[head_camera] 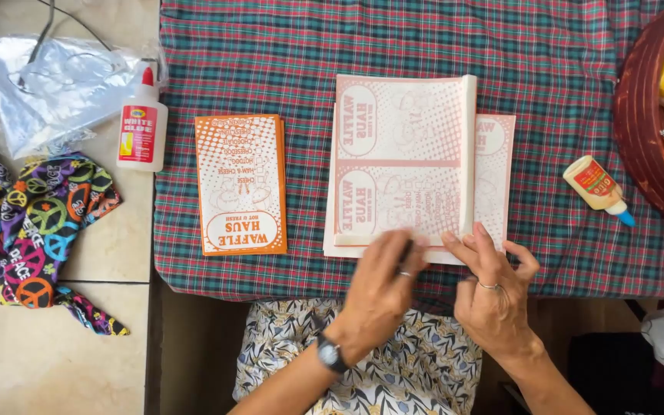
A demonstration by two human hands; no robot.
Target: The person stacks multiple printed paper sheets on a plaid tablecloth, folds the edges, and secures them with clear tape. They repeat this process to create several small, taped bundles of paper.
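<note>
Head view: near the plaid tablecloth's (424, 38) front edge, left hand (378, 288) and right hand (493, 296) press flat, fingers spread, clamping nothing, on the printed paper-bag stack (401, 165). It looks light, floppy, tearable; best taken at corners.

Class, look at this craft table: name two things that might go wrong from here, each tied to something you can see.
1. The small glue bottle lies on its side on the plaid cloth; if its tip is loose, glue may leak.
2. Both the left hand and right hand press the near edge of the folded paper stack, which sits at the table's edge; the sheets could slip out of line.
</note>
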